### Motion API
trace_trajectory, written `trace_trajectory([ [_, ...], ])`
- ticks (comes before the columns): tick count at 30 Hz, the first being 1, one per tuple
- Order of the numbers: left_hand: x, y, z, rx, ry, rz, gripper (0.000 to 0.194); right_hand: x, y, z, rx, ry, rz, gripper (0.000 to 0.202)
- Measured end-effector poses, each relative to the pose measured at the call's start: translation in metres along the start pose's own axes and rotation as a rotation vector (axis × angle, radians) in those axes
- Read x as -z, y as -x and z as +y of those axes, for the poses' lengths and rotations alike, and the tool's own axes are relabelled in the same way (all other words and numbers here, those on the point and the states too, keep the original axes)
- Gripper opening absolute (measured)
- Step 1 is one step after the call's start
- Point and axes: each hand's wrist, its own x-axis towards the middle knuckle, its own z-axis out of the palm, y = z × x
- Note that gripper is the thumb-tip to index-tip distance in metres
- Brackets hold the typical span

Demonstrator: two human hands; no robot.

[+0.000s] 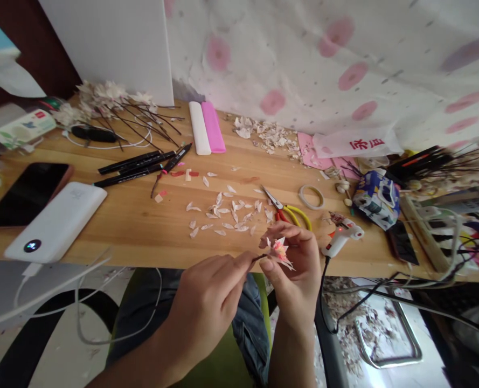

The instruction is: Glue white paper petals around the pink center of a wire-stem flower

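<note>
Just off the table's front edge, my left hand (213,296) pinches the thin dark stem of a small handmade flower (278,250). The flower has white pointed petals and a pink and yellow centre. My right hand (298,275) curls round the bloom, its thumb and fingers closed against the petals. Many loose white petals (223,213) lie scattered on the wood beyond my hands. Scissors (293,212) with red and yellow handles rest right behind my right fingertips. To the right is a white hot glue gun (341,237) with a red light showing.
Black markers (138,164), a phone (27,191) and a white power bank (59,221) lie at left. White flowers (110,99) on stems are heaped at the back left. A tape roll (311,197) and a blue packet (376,196) sit at right. Cables (324,302) hang over the front edge.
</note>
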Motion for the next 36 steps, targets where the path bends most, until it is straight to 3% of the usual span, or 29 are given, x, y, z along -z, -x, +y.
trace_trajectory([
  [6, 0.0009, -0.0007, 0.0007, -0.002, 0.070, -0.006, 0.025, 0.0005, -0.0011, 0.0030, 0.006, -0.003, -0.005, 0.038],
  [13, 0.0020, -0.0013, 0.0029, 0.081, 0.308, -0.110, 0.020, 0.0005, -0.0066, 0.0055, 0.000, 0.019, 0.000, 0.044],
  [20, 0.0033, -0.0044, 0.0057, 0.193, 0.383, -0.180, 0.026, 0.0012, -0.0052, 0.0053, -0.145, -0.129, -0.068, 0.040],
  [27, 0.0048, -0.0036, 0.0054, 0.140, 0.384, -0.220, 0.025, 0.0051, -0.0068, 0.0052, -0.127, -0.102, -0.056, 0.049],
  [36, -0.0019, -0.0043, 0.0023, -0.005, 0.166, -0.019, 0.021, 0.0014, -0.0014, -0.0005, -0.095, -0.098, -0.053, 0.033],
])
